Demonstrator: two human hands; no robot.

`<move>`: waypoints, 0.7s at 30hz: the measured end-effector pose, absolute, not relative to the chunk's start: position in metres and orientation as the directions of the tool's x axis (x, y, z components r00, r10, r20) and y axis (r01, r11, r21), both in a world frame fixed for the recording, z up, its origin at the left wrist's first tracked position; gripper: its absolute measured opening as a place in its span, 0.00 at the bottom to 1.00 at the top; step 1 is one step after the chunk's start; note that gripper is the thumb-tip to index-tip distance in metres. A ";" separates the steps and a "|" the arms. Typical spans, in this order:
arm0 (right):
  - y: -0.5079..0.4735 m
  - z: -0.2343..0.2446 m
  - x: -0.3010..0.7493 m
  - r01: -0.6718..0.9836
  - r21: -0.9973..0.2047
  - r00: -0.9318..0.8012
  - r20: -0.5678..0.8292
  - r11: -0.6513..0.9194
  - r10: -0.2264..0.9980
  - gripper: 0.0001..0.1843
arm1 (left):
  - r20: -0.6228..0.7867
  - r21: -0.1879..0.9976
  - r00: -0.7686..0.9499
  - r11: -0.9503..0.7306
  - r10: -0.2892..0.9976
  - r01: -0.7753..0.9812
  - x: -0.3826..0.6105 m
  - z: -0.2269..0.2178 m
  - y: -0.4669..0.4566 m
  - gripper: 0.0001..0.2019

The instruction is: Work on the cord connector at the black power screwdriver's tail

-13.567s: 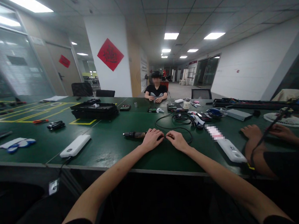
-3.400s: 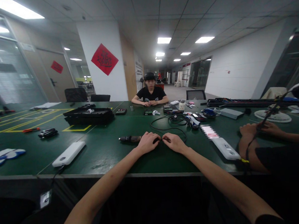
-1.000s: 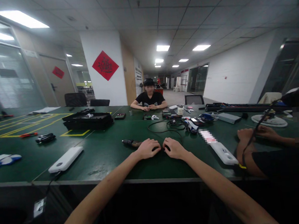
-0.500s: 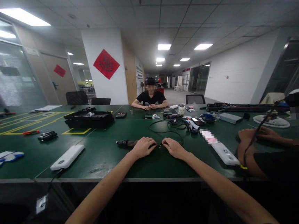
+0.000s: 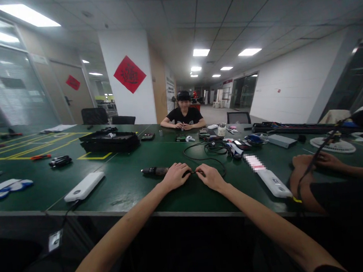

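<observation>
A black pen-shaped electric screwdriver point(image 5: 154, 171) lies crosswise on the green table, its tip to the left. My left hand point(image 5: 177, 176) is closed over its rear end. Just to the right, my right hand point(image 5: 209, 177) pinches the plug end of a black cable point(image 5: 184, 152). The fingertips of both hands almost meet at a small dark connector point(image 5: 194, 172); whether its two halves are fully joined I cannot tell. From there the cable loops back toward a coil behind my hands.
White oblong devices lie left point(image 5: 84, 186) and right point(image 5: 273, 183) on the table point(image 5: 116, 192). Farther back are a black tray point(image 5: 110, 143), pliers point(image 5: 41, 156) and cluttered electronics. One person point(image 5: 183, 117) sits opposite; another person's forearm point(image 5: 302, 176) rests at right.
My hands have come slightly closer together, and the shiny metal gap between the screwdriver's end and the cable plug no longer shows. The view has shifted slightly.
</observation>
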State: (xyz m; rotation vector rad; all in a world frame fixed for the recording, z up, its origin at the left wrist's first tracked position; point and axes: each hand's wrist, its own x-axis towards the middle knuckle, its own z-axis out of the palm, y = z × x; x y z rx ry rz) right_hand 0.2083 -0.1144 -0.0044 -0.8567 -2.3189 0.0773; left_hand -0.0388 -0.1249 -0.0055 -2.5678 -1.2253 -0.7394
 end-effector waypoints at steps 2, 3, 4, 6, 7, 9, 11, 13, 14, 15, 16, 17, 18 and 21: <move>-0.116 -0.003 0.207 0.558 -0.262 -0.578 0.559 0.788 0.595 0.07 | 0.511 0.036 0.539 -0.643 0.669 0.765 -0.040 -0.004 -0.126 0.10; -0.117 -0.003 0.206 0.556 -0.259 -0.582 0.557 0.790 0.592 0.07 | 0.508 0.038 0.541 -0.645 0.670 0.763 -0.040 -0.003 -0.126 0.09; -0.118 -0.002 0.205 0.553 -0.257 -0.586 0.555 0.792 0.590 0.07 | 0.505 0.041 0.543 -0.647 0.671 0.762 -0.041 -0.002 -0.126 0.09; -0.120 -0.001 0.203 0.548 -0.255 -0.593 0.553 0.796 0.585 0.07 | 0.500 0.048 0.544 -0.649 0.673 0.759 -0.041 -0.001 -0.126 0.09; -0.121 -0.001 0.202 0.546 -0.255 -0.595 0.552 0.798 0.584 0.07 | 0.498 0.051 0.546 -0.651 0.674 0.757 -0.041 0.000 -0.127 0.09; -0.122 0.000 0.201 0.543 -0.259 -0.596 0.552 0.799 0.584 0.07 | 0.492 0.057 0.551 -0.657 0.674 0.752 -0.042 0.002 -0.128 0.10; -0.123 0.001 0.201 0.541 -0.265 -0.594 0.551 0.798 0.586 0.07 | 0.486 0.062 0.560 -0.665 0.671 0.744 -0.043 0.004 -0.130 0.11; -0.123 0.001 0.201 0.540 -0.275 -0.591 0.549 0.796 0.591 0.06 | 0.479 0.067 0.570 -0.675 0.667 0.734 -0.043 0.005 -0.132 0.11; -0.123 0.001 0.201 0.540 -0.281 -0.590 0.546 0.794 0.595 0.06 | 0.475 0.069 0.575 -0.679 0.666 0.731 -0.044 0.005 -0.132 0.11; -0.123 0.001 0.201 0.541 -0.287 -0.589 0.542 0.791 0.599 0.06 | 0.472 0.071 0.576 -0.681 0.667 0.729 -0.044 0.006 -0.132 0.11; -0.123 0.001 0.201 0.542 -0.293 -0.588 0.537 0.788 0.605 0.06 | 0.472 0.074 0.574 -0.679 0.669 0.731 -0.044 0.005 -0.131 0.10; -0.123 0.001 0.201 0.544 -0.300 -0.587 0.531 0.784 0.611 0.06 | 0.473 0.077 0.568 -0.674 0.673 0.735 -0.043 0.005 -0.131 0.09; -0.123 0.001 0.201 0.546 -0.306 -0.586 0.525 0.780 0.617 0.06 | 0.475 0.080 0.560 -0.668 0.678 0.740 -0.043 0.005 -0.130 0.09; -0.123 0.000 0.201 0.555 -0.322 -0.583 0.508 0.767 0.634 0.06 | 0.481 0.086 0.543 -0.653 0.689 0.752 -0.042 0.004 -0.129 0.09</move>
